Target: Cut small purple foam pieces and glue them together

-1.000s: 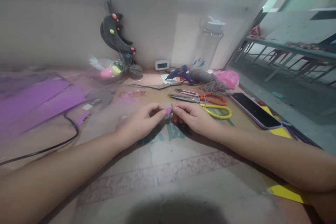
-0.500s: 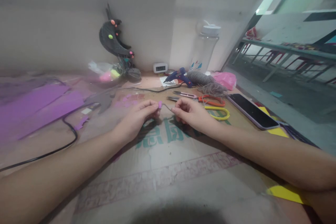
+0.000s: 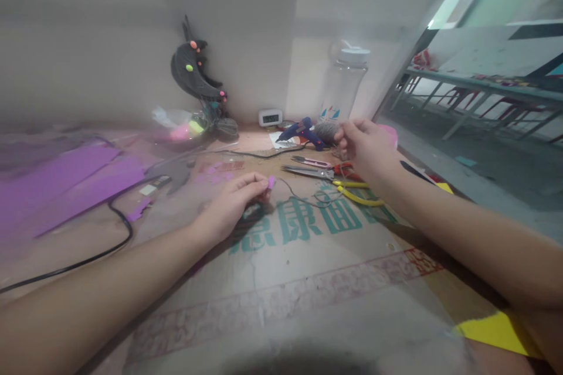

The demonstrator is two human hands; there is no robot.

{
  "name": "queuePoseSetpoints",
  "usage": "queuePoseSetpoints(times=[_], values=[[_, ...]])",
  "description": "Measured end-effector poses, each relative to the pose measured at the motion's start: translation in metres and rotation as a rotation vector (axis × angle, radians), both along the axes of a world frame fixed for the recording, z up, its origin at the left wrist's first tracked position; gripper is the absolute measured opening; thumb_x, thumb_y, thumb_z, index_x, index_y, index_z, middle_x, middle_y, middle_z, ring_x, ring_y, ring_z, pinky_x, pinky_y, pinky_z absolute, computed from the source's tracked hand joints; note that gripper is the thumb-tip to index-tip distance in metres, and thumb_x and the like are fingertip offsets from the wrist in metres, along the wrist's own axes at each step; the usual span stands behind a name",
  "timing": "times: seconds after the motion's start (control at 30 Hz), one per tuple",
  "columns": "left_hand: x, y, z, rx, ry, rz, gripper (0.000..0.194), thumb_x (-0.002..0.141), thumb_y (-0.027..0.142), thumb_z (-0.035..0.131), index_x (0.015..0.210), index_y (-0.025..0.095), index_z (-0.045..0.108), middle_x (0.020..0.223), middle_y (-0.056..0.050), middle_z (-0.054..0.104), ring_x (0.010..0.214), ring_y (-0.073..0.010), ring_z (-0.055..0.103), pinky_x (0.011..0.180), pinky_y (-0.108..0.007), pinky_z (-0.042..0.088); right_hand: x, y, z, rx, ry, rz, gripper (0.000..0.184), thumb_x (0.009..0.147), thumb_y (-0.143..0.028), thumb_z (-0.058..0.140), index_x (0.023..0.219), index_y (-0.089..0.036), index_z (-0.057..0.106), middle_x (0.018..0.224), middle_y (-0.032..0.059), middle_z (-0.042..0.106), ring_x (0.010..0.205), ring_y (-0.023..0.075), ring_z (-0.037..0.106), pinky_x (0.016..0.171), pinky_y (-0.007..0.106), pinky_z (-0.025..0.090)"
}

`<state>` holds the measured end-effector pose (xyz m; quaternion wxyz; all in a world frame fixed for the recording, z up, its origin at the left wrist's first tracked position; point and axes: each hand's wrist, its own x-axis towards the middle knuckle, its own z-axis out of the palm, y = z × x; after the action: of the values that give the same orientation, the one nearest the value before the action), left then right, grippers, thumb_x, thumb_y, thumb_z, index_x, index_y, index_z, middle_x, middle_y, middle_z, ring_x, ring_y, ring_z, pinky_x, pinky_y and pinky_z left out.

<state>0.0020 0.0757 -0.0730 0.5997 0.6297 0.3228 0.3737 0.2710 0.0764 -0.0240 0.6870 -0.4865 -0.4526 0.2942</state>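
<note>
My left hand (image 3: 235,199) rests on the cardboard sheet (image 3: 308,269) and pinches a small purple piece (image 3: 271,181) between thumb and fingers. A thin grey string (image 3: 308,198) runs from that piece across the cardboard toward the right. My right hand (image 3: 365,143) is raised above the scissors, fingers curled in a pinch over the grey yarn bundle (image 3: 328,130); it seems to hold the string, though the strand in its fingers is hard to make out.
Yellow-handled scissors (image 3: 352,194), orange-handled scissors (image 3: 338,169) and small snips (image 3: 312,160) lie by the right hand. A blue glue gun (image 3: 301,130), a clock (image 3: 270,117), a water bottle (image 3: 345,85), purple foam sheets (image 3: 65,179), a black cable (image 3: 114,228) and a dark ornament (image 3: 193,67) are around.
My right hand has left the purple piece and moved up and right to the yarn bundle, drawing out the grey string. My left hand stays, still pinching the purple piece.
</note>
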Motion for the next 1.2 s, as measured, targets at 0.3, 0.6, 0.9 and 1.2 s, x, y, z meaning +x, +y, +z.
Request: queuePoseSetpoints(times=[0.3, 0.6, 0.9, 1.2], values=[[0.0, -0.011, 0.008, 0.061, 0.131, -0.087, 0.024, 0.087, 0.041, 0.061, 0.074, 0.021, 0.057, 0.07, 0.0, 0.064, 0.07, -0.0164, 0.062, 0.069, -0.028, 0.046, -0.062, -0.05, -0.012, -0.312, -0.228, 0.635, 0.033, 0.079, -0.028, 0.075, 0.097, -0.023, 0.048, 0.116, 0.0073, 0.069, 0.046, 0.0083, 0.062, 0.04, 0.026, 0.052], [0.001, -0.01, 0.006, 0.097, 0.222, -0.1, 0.026, 0.09, 0.042, 0.057, 0.076, 0.02, 0.055, 0.073, 0.0, 0.064, 0.07, -0.0151, 0.058, 0.066, -0.027, 0.042, -0.048, -0.04, -0.016, -0.273, -0.516, 0.614, 0.021, 0.078, -0.027, 0.072, 0.096, -0.018, 0.065, 0.073, -0.0027, 0.06, 0.06, 0.0106, 0.056, 0.052, 0.024, 0.047], [0.003, -0.015, 0.007, 0.077, 0.247, -0.142, 0.023, 0.092, 0.038, 0.055, 0.077, 0.02, 0.053, 0.067, 0.003, 0.057, 0.059, -0.0107, 0.05, 0.054, -0.023, 0.039, -0.052, -0.047, -0.011, -0.184, -0.759, 0.446, 0.022, 0.085, -0.037, 0.061, 0.077, -0.017, 0.066, 0.07, -0.0003, 0.06, 0.065, 0.014, 0.052, 0.061, 0.028, 0.039], [0.004, -0.017, 0.009, 0.158, 0.338, -0.166, 0.024, 0.09, 0.04, 0.055, 0.077, 0.02, 0.058, 0.067, 0.001, 0.059, 0.061, -0.0127, 0.053, 0.056, -0.025, 0.04, -0.057, -0.051, -0.016, -0.134, -0.824, 0.388, 0.024, 0.092, -0.035, 0.056, 0.076, -0.018, 0.061, 0.064, -0.003, 0.052, 0.058, 0.0113, 0.047, 0.055, 0.024, 0.035]])
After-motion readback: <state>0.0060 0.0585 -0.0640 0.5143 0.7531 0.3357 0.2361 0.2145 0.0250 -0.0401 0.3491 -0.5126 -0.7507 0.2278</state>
